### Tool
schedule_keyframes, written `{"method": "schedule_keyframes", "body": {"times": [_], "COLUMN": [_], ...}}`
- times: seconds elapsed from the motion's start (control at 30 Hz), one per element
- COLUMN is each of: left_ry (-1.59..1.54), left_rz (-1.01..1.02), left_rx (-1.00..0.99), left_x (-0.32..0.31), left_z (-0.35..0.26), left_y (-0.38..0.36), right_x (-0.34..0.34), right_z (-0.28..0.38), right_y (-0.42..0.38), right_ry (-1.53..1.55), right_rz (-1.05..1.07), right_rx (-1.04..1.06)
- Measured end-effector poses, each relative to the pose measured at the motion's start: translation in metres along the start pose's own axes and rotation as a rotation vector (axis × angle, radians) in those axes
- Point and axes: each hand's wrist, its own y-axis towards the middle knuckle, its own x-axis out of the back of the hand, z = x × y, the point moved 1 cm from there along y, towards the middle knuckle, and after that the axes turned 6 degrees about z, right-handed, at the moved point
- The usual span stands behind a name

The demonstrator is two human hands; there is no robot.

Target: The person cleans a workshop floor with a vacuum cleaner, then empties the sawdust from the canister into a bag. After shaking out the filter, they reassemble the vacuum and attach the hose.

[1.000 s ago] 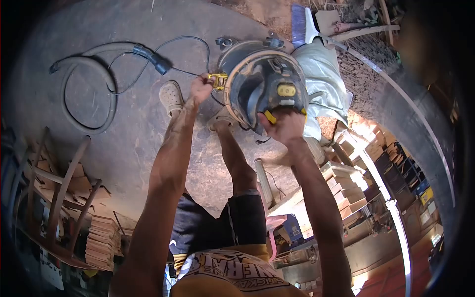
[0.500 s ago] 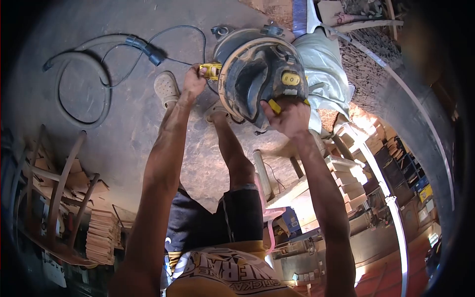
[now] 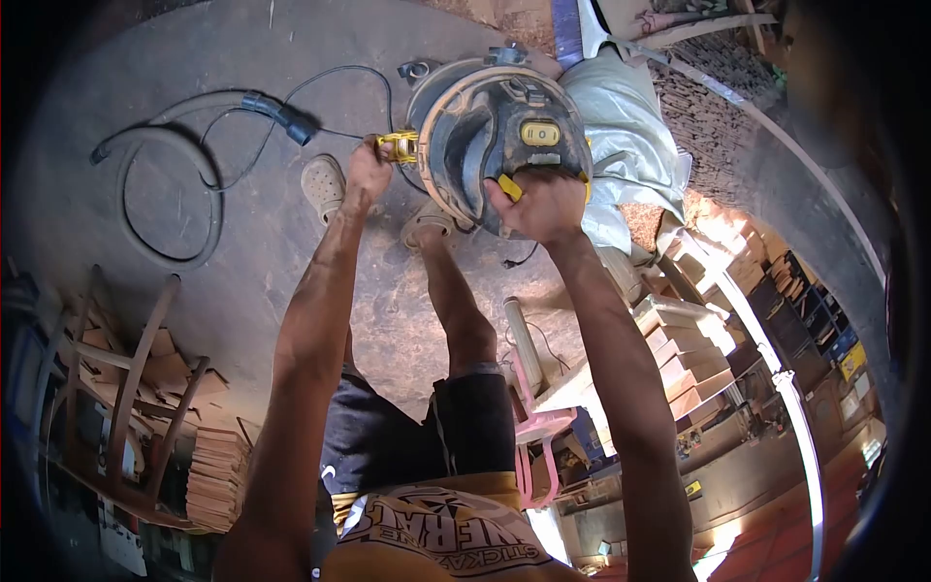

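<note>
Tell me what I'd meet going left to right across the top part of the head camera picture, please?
Grey hose → left hand → yellow latch → black machine → pale sack.

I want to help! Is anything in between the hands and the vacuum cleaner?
Nothing visible is in the way. The left hand holds the yellow latch on the vacuum cleaner, and the right hand grips its handle. The hose lies off to the left.
</note>
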Motion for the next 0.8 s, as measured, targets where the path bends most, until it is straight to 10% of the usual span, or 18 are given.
{"method": "schedule_keyframes", "body": {"times": [0.27, 0.43, 0.8], "left_ry": [-0.165, -0.772, -0.386], "left_rz": [-0.167, 0.211, 0.191], "left_rx": [0.051, 0.004, -0.352], "left_x": [0.009, 0.054, -0.021], "left_z": [0.004, -0.076, -0.148], "left_y": [-0.006, -0.091, -0.202], "right_x": [0.014, 0.058, 0.050], "right_z": [0.021, 0.072, 0.114], "right_y": [-0.029, -0.085, -0.258], "right_ry": [0.060, 0.065, 0.366], "right_rz": [0.127, 0.074, 0.006], "right_rx": [-0.124, -0.023, -0.501]}}
